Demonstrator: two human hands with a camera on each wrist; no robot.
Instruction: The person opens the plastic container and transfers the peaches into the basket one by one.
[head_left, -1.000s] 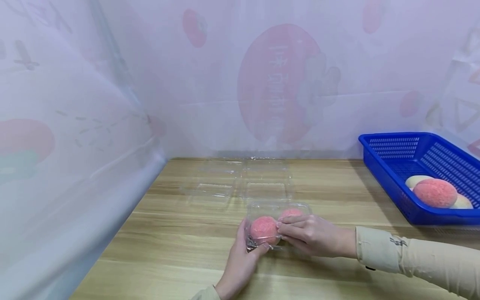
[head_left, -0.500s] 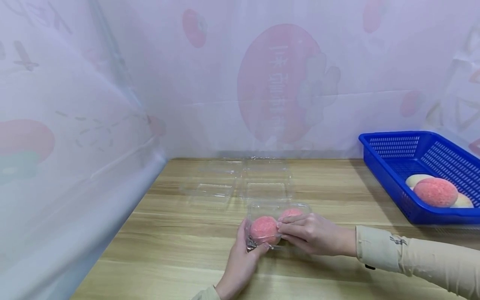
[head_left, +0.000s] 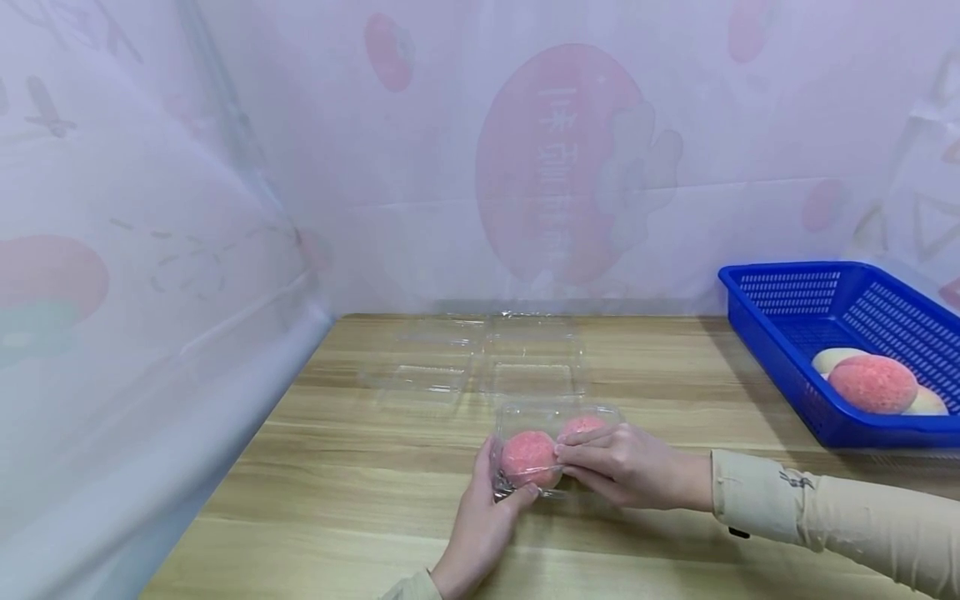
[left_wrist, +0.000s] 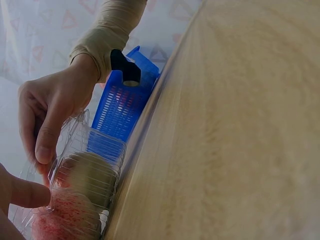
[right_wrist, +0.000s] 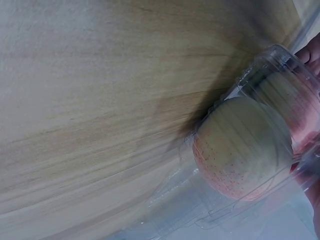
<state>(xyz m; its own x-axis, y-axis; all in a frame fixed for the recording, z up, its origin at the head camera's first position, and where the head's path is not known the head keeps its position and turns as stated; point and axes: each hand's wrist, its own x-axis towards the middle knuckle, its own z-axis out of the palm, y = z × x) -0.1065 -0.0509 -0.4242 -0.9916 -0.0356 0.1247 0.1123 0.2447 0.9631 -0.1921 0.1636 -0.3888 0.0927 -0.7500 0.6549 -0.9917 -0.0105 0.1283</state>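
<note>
A clear plastic clamshell box (head_left: 517,414) is between both hands near the middle of the wooden table. Inside sit two round buns, a pink bun (head_left: 531,458) at left and another pink bun (head_left: 583,425) partly behind the right hand. My left hand (head_left: 480,508) grips the box's left end, thumb over the front edge. At the front rim, my right hand (head_left: 633,471) pinches the plastic with thumb and fingers, as the left wrist view also shows. A bun's pale underside (right_wrist: 242,147) shows through the plastic in the right wrist view.
Clear plastic boxes (head_left: 532,381) lie behind the held one, standing open. On the right is a blue perforated basket (head_left: 780,379) holding a pink bun (head_left: 872,385) and pale ones. A printed curtain (head_left: 420,233) hangs along the back and left.
Almost nothing differs. Both hands keep their places on the box, and the whole head view shifts very slightly.
</note>
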